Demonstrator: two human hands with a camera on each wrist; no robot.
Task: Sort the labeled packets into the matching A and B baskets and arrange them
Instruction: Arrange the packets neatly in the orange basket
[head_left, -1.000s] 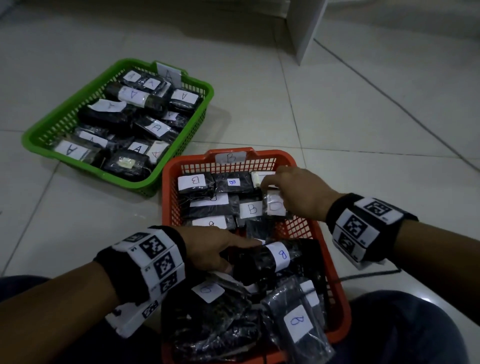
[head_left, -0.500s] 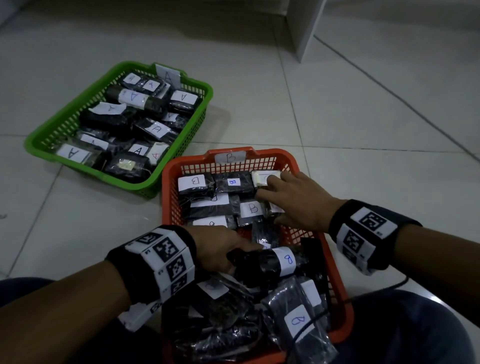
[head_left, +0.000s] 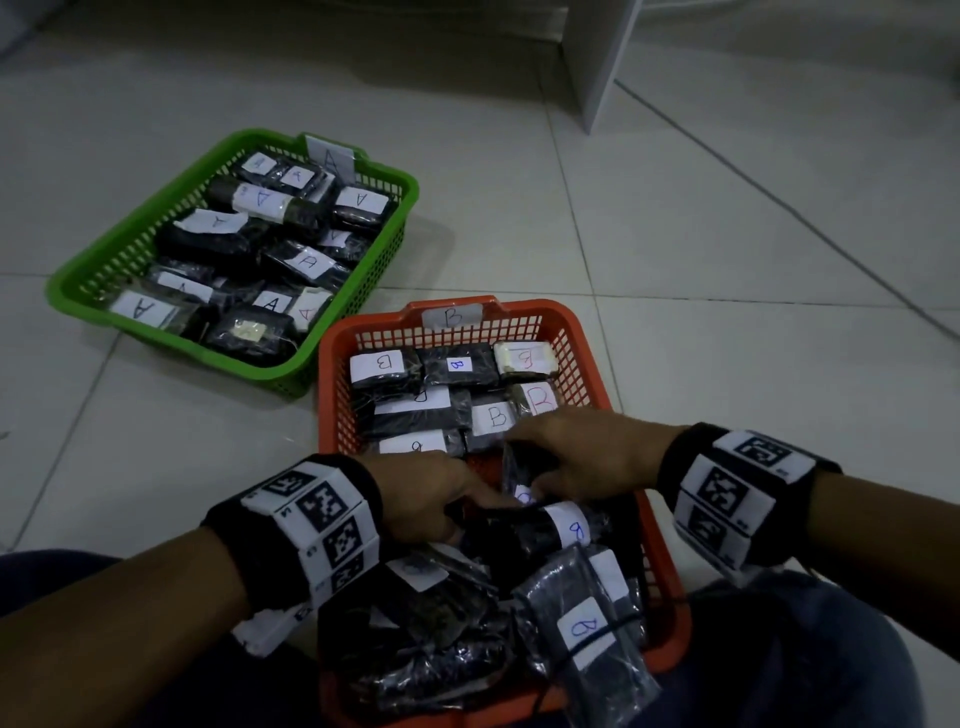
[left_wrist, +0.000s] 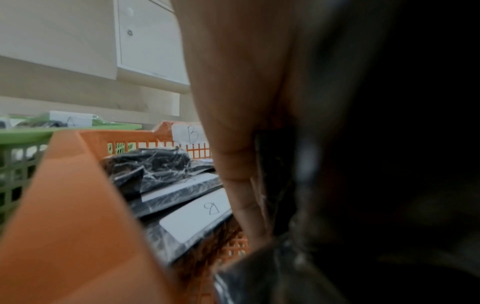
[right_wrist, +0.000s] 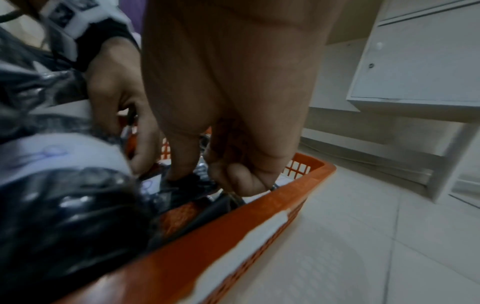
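Orange basket (head_left: 582, 343): moulded plastic, lattice walls, smooth solid rim with a dull sheen. Green basket (head_left: 400, 182): same plastic lattice make. Packets (head_left: 447, 410): dark contents under clear, crinkled glossy film that catches highlights; each carries a matt white paper label with a handwritten letter. Paper tags (head_left: 451, 315) on the baskets' far rims look matt too. Wrist bands (head_left: 322, 519): black cloth with white printed marker panels. Floor (head_left: 727, 312): pale smooth tiles, faintly glossy, thin dark grout lines.
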